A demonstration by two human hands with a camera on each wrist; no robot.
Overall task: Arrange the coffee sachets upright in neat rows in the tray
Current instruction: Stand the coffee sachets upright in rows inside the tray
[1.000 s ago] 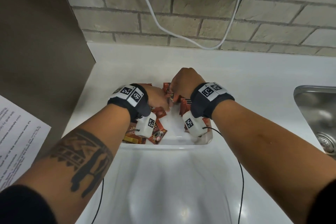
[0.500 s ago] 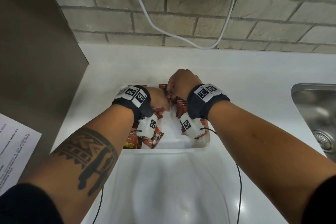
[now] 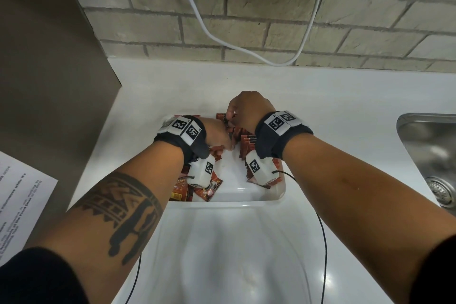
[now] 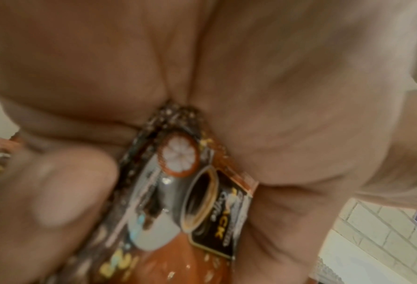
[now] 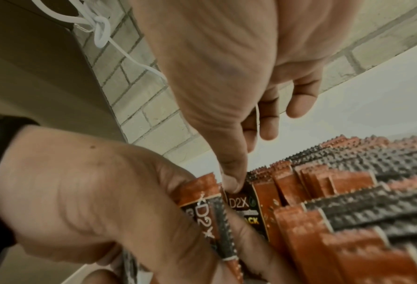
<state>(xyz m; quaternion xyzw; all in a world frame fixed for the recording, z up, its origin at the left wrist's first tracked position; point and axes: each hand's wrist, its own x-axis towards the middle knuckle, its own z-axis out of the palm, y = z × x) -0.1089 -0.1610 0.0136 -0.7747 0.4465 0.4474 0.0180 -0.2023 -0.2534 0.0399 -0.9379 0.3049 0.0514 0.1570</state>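
Observation:
A white tray (image 3: pixel 246 198) sits on the white counter and holds orange-brown coffee sachets. Rows of upright sachets (image 5: pixel 348 192) fill its right side, also seen in the head view (image 3: pixel 248 142). Loose sachets (image 3: pixel 207 189) lie flat at the near left. My left hand (image 3: pixel 228 140) grips a small stack of sachets (image 4: pixel 190 192) between thumb and fingers; in the right wrist view that left hand (image 5: pixel 80 192) shows at lower left. My right hand (image 3: pixel 229 116) pinches the top edge of one upright sachet (image 5: pixel 241 203) at the row's left end, right beside the left hand's stack.
A steel sink (image 3: pixel 429 150) lies at the right, and a printed sheet (image 3: pixel 22 205) at the left on a brown panel (image 3: pixel 49 81). A white cable (image 3: pixel 202 24) hangs on the brick wall behind. Thin black cables (image 3: pixel 323 242) trail from my wrists.
Both hands stay together over the tray's far middle, with only slight shifts. The right hand's fingers have settled lower onto the sachet tops.

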